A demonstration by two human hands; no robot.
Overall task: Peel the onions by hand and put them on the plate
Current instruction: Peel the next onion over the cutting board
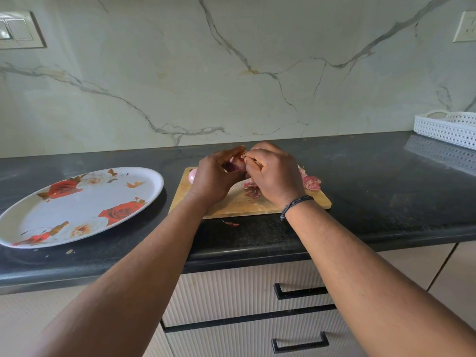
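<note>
Onion in hand: a red onion (pixel 235 164) sits above the far part of the cutting board, cupped between both hands; only a purple-pink patch and its dry tip show between the fingers.
Counter: a dark speckled countertop (pixel 360 181) runs across the view below a white marble-patterned wall.
Plate: a large oval white plate (pixel 85 202) printed with red roses lies on the counter to the left of the board, apart from it, with nothing on it.
Cutting board: a wooden cutting board (pixel 239 204) lies flat on the counter beneath the hands.
Basket: a white perforated tray (pixel 445 127) stands at the far right of the counter, well apart from the board.
Left hand: the left hand (pixel 213 176) curls round the onion from the left side, gripping it with fingers wrapped over the top.
Right hand: the right hand (pixel 273 173), with a dark wristband (pixel 296 203) at the wrist, pinches at the onion's tip with thumb and fingertips, closed tight against the left hand.
Second onion: a pale pink peeled onion (pixel 192 175) rests on the board's far left corner, just beside the left hand.
Peels: loose pink skins (pixel 310 182) lie on the board to the right of the right hand, more under the hands.
Stray scrap: one small peel piece (pixel 231 223) lies on the counter just in front of the board.
</note>
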